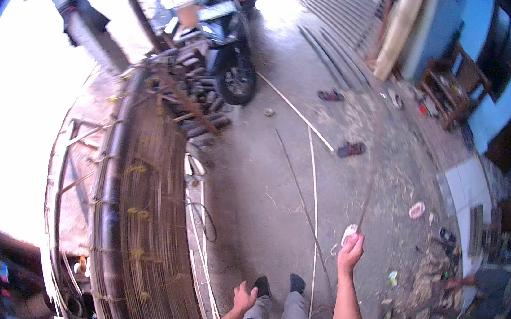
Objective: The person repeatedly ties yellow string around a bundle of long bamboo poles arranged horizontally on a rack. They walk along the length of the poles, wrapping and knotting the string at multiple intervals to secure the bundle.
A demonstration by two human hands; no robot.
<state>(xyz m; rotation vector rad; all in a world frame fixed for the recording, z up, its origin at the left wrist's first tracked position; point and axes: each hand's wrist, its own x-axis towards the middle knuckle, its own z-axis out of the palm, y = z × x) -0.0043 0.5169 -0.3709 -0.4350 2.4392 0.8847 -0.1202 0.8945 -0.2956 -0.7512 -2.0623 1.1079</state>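
Observation:
My right hand (352,249) is closed around the lower end of a long thin brown stick (366,199), which points up and away and blurs toward its far end. Just beside that fist is a small whitish looped thing (349,232); whether I hold it or it lies behind on the floor, I cannot tell. My left hand (245,297) hangs low in front of me, fingers apart, with nothing in it. To its left stands a long rack or screen of thin brown strips (156,211), tied with yellow cord along a thick dark pole (119,164).
Long pale strips (312,184) and a dark rod (294,179) lie on the concrete ahead. A motorcycle (231,63) stands beyond, by a woodpile (198,79). Sandals (351,149), shavings and a wooden chair (456,87) are to the right. A person's arm (460,282) shows at far right.

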